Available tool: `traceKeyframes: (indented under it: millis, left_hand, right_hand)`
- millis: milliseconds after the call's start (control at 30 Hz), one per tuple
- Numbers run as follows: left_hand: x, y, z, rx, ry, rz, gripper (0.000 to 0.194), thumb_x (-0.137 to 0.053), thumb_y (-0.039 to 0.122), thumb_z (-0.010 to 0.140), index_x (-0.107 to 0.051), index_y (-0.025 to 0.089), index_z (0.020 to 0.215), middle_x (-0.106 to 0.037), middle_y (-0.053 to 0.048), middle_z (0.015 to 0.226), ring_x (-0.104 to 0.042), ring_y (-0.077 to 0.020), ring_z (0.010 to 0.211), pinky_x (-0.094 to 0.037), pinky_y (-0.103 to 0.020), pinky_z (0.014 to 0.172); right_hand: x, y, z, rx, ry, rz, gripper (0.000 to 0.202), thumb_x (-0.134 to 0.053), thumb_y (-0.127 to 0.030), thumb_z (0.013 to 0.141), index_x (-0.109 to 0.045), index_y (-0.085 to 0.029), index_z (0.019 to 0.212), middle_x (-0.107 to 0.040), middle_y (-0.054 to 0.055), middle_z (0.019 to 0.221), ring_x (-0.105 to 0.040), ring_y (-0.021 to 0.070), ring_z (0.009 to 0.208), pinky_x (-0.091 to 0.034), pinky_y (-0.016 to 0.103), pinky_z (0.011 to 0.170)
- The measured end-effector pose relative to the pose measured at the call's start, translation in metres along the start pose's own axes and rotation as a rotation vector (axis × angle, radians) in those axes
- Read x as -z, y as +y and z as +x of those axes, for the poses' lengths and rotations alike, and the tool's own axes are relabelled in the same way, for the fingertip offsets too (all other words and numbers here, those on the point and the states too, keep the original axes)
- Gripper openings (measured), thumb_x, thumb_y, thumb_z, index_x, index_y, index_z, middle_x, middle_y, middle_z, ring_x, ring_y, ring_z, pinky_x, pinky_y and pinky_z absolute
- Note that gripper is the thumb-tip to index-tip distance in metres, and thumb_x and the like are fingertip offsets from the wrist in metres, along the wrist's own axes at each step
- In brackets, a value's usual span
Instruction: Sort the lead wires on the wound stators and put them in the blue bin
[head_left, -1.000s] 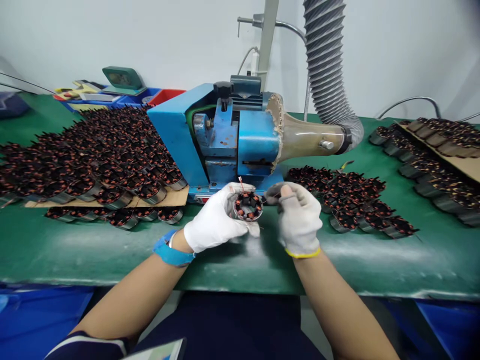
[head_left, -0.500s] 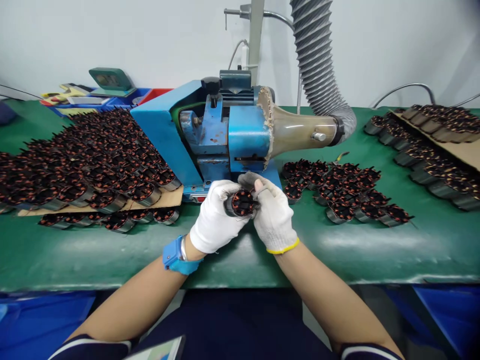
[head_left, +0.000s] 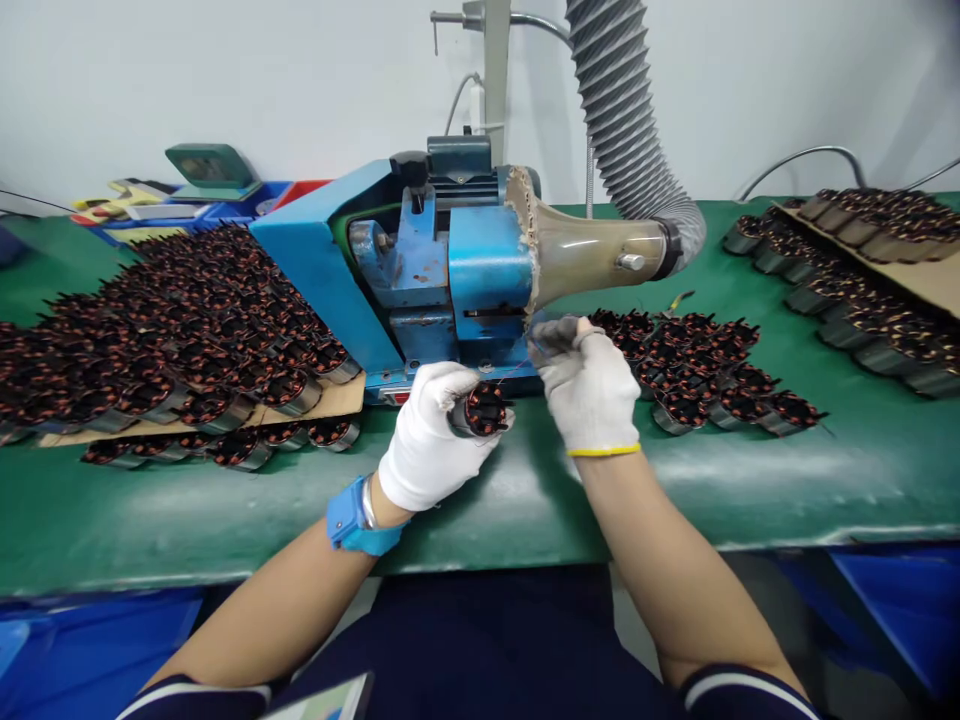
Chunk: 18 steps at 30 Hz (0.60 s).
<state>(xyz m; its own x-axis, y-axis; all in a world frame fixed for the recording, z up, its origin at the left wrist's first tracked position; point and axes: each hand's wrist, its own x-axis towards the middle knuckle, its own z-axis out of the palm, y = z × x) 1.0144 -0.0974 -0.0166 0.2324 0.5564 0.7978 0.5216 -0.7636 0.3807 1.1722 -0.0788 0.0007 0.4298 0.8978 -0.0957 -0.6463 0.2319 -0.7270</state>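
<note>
My left hand (head_left: pixel 429 435), in a white glove with a blue wrist strap, is closed around a motor stator (head_left: pixel 484 409). The stator has a steel shell, black insulation and copper windings, and its open end faces me. To the right, apart from it, is my right hand (head_left: pixel 589 385) in a white glove with grey fingertips and a yellow cuff. Its fingers are bent together and slightly blurred; what they pinch, if anything, is too small to make out. A faint thin strand shows between the stator and these fingers. Just behind both hands stands a blue belt machine (head_left: pixel 491 255).
Many stators (head_left: pixel 187 330) are stacked on cardboard at left. A smaller group (head_left: pixel 712 370) sits right of the machine, with more stators (head_left: pixel 862 310) at far right. A grey hose (head_left: pixel 622 110) joins the machine's funnel (head_left: pixel 585 255). The green tabletop (head_left: pixel 735 490) extends in front.
My right hand has left the stator and moved to the right, beside the machine's base. My left hand keeps the stator in nearly the same place. The view has shifted slightly.
</note>
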Motion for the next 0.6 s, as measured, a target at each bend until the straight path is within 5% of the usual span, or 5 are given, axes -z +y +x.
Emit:
traceKeyframes:
  millis: [267,600]
  left_hand:
    - [-0.001,-0.001,0.000,-0.011,0.021,0.090,0.050,-0.077,0.020,0.068,-0.049,0.019,0.110,-0.057,-0.007,0.105,-0.063,-0.0185,0.094,-0.054,-0.033,0.083]
    - [-0.020,-0.003,0.012,0.146,0.050,0.141,0.051,-0.070,0.020,0.069,-0.044,0.019,0.113,-0.051,-0.007,0.109,-0.062,-0.0191,0.095,-0.053,-0.035,0.082]
  right_hand:
    - [-0.011,0.023,-0.039,-0.012,-0.161,-0.326,0.025,-0.069,-0.038,0.074,-0.070,-0.016,0.085,-0.070,0.002,0.074,-0.061,0.0139,0.069,-0.052,0.030,0.074]
    - [-0.033,0.026,-0.003,0.082,-0.168,-0.426,0.015,-0.061,-0.030,0.072,-0.066,-0.017,0.068,-0.066,-0.002,0.065,-0.060,0.0133,0.067,-0.050,0.028,0.071]
